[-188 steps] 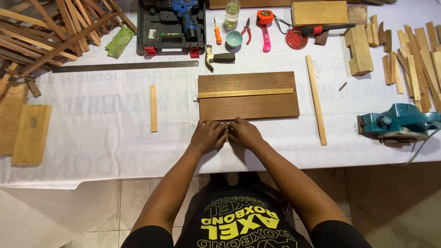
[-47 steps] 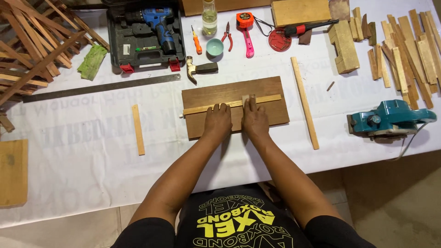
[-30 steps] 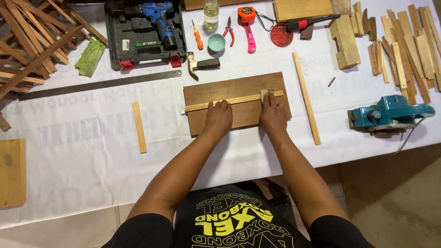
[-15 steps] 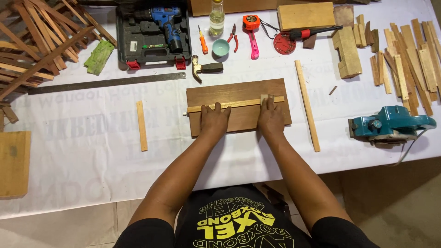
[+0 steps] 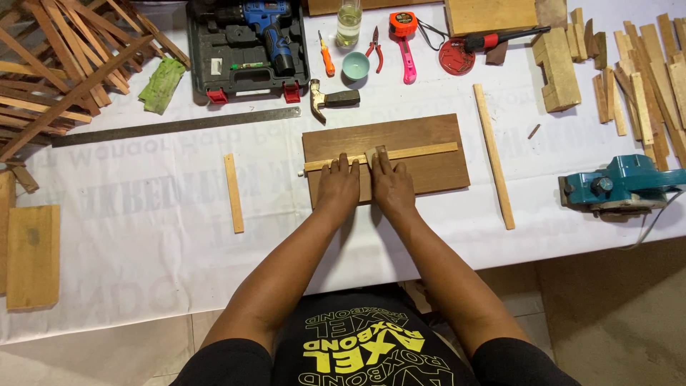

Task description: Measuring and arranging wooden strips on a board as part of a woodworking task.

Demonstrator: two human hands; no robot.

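A dark brown wooden board [image 5: 421, 146] lies flat on the white-covered table [image 5: 143, 236]. Across it runs a thin light wooden strip [image 5: 421, 151], left to right. My left hand [image 5: 338, 187] rests palm down on the board's near edge, fingertips touching the strip left of its middle. Beside it, my right hand [image 5: 391, 184] also lies flat on the board and presses a small sandpaper-like pad [image 5: 376, 154] against the strip's middle. The two hands sit close together.
A hammer [image 5: 330, 99], a steel ruler [image 5: 175, 126] and an open drill case [image 5: 246, 46] lie behind the board. Loose strips [image 5: 234, 192] [image 5: 494, 164] flank it. A blue electric planer [image 5: 620, 186] sits at right, wood offcuts [image 5: 643, 78] far right, slat frames [image 5: 64, 64] far left.
Both hands moved from the table's near edge up onto the board. In the last second my right hand slid left along the strip, back next to my left hand.
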